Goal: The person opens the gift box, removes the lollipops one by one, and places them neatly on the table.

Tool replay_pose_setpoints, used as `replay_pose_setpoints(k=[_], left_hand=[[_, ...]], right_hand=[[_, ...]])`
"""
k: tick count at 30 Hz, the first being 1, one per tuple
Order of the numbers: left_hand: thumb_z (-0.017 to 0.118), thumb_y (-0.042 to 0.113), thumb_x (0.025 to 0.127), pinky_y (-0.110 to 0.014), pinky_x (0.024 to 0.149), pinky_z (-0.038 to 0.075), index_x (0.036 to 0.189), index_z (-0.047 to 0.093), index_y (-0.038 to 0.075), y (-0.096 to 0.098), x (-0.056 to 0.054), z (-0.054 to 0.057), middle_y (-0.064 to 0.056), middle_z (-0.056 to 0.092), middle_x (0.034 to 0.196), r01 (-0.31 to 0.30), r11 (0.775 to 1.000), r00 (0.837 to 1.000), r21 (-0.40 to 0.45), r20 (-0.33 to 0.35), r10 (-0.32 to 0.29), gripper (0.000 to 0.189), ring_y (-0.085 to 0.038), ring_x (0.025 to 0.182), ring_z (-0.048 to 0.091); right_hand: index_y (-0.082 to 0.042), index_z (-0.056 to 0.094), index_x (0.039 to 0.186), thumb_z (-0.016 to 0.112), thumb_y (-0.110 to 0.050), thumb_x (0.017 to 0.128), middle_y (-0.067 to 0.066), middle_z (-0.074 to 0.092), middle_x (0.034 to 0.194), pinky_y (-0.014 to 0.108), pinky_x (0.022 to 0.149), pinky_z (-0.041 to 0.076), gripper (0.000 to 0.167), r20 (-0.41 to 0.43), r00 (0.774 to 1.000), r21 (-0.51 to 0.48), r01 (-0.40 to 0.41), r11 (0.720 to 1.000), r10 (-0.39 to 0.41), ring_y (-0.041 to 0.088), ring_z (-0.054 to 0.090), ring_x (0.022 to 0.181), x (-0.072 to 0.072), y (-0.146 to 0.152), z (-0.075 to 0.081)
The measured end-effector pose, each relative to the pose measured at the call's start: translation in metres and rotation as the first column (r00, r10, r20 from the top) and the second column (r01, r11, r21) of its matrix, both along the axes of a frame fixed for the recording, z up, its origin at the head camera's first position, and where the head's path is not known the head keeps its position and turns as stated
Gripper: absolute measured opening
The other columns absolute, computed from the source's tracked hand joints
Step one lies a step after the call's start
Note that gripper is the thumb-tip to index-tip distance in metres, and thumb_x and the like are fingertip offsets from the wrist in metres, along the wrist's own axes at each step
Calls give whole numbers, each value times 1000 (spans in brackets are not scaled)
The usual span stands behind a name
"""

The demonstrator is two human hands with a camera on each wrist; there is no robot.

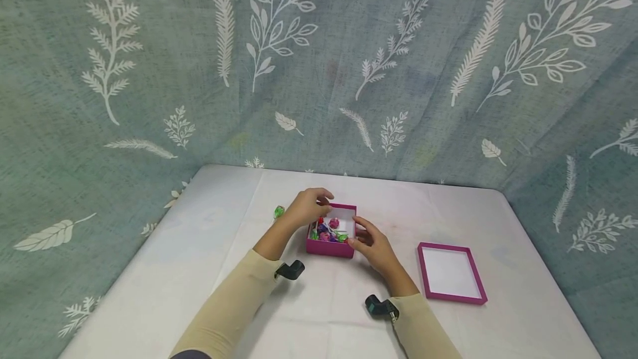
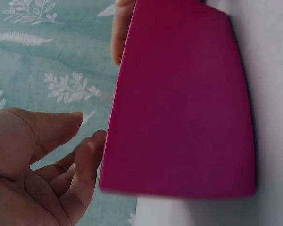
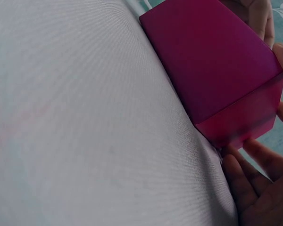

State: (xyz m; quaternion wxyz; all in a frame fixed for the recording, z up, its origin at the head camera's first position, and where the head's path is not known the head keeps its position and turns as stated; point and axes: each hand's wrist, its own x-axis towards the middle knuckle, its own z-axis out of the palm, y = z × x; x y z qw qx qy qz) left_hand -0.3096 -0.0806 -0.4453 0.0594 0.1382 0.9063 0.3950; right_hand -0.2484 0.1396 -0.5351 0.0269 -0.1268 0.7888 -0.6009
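A magenta box [image 1: 329, 249] without its lid stands on the table, holding several wrapped lollipops [image 1: 334, 223] with white sticks. My left hand [image 1: 307, 207] is over the box's left rim, its fingers bent loosely. In the left wrist view, the thumb and fingers of that left hand [image 2: 52, 160] are apart with nothing seen between them. With thumb at the near right corner and fingers along the right side, my right hand [image 1: 372, 244] holds the box. The right wrist view shows its fingers [image 3: 259, 165] against the box wall [image 3: 212, 61].
To the right lies the box's lid [image 1: 451, 273], white inside face up. A green-wrapped lollipop [image 1: 279, 211] is on the white table [image 1: 329, 298] left of the box, partly behind my left arm. A patterned curtain [image 1: 319, 71] hangs behind the table.
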Motion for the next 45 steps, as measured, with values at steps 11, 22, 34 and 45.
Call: replay_pose_setpoints(k=[11,22,34,45], left_hand=[[70,17,90,-32,67,54,123,65,4,23,2,-6,-7,67,104,65,993,993,-100,101,-55,36,-14,75,64],[53,15,99,-30,60,50,125,63,-1,37,2,-14,-8,67,94,66,972,988,-226,150,-33,32,-14,60,62],[60,34,96,-30,53,44,81,65,8,53,2,-22,-3,59,68,1,931,997,-365,72,27,30,-16,58,55],[74,32,86,-31,58,46,86,69,8,56,1,-31,-2,61,71,-20,927,996,-376,76,53,24,-17,64,56]], right_hand=[[-8,41,147,70,-15,91,29,52,133,50,93,47,63,-15,999,-7,-41,999,41,39,57,115,17,-2,32],[-7,42,147,70,-16,91,29,51,134,51,94,46,63,-27,999,7,-47,999,47,40,56,116,17,-1,32],[-8,41,147,70,-21,91,26,50,137,51,93,47,64,-32,998,27,-47,999,48,39,56,117,17,-1,31],[-8,41,147,70,-20,91,25,50,138,50,94,47,64,-39,998,42,-44,998,46,38,56,118,17,-1,30]])
